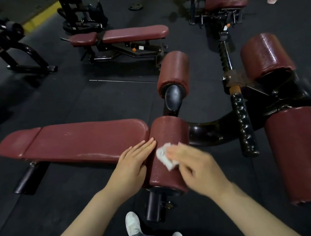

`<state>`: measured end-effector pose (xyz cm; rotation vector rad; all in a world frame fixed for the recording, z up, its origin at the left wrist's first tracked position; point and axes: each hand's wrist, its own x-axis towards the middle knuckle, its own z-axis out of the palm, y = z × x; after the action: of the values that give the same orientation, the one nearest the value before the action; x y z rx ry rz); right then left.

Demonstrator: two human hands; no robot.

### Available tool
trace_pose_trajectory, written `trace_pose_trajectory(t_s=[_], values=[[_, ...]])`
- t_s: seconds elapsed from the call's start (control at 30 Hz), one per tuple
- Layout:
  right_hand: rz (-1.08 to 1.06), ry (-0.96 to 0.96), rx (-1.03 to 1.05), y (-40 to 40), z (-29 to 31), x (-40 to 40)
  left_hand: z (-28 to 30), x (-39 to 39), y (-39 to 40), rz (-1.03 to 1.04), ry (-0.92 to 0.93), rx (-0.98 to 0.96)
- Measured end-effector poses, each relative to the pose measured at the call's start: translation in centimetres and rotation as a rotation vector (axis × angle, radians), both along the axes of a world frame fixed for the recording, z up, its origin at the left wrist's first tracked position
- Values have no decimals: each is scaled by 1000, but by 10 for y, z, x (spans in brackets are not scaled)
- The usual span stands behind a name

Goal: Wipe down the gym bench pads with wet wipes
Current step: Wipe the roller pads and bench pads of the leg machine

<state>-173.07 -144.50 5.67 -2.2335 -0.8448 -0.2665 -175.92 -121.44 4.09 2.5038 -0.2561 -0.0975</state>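
Wiping a roller pad (167, 135) at the bench's end.
Right hand (195, 168) presses a crumpled wipe (164, 156) onto it; left hand (134, 162) lies flat, fingers straight, alongside.

The bench pad (73, 142) is a deep maroon with pale scuffed streaks along its near edge; the roller pad (168, 150) beside it is the same maroon, finely speckled; the wipe (164, 158) on it is white and crumpled grey in its folds; the frame (244, 120) is glossy black; the floor (54, 101) is dull charcoal; a yellow stripe (42, 17) crosses the far corner; the shoes (132, 223) are white.
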Motion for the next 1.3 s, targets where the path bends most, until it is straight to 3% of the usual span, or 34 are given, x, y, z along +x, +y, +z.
trace_pose_trajectory(t_s=[0.13,0.3,0.5,0.7,0.8,0.9,1.03,1.17,1.3], values=[[80,-42,-43,-11,-4,-43,-1,1,1,22,15,-50],[80,-137,-30,2,-2,-8,-7,2,5,44,44,-106],[-330,45,68,11,0,90,-16,1,9,55,61,-123],[54,-23,25,-4,1,-29,-27,-2,10,122,120,-220],[180,-72,-81,-11,5,-18,-25,2,10,138,140,-265],[-7,-113,-24,0,3,52,-16,13,21,144,153,-215],[-382,-11,96,6,-9,100,6,15,4,102,46,-194],[-91,-15,138,4,-3,30,15,5,-14,-3,5,-33],[251,-66,-11,-11,-3,-24,16,8,-7,0,4,-86]])
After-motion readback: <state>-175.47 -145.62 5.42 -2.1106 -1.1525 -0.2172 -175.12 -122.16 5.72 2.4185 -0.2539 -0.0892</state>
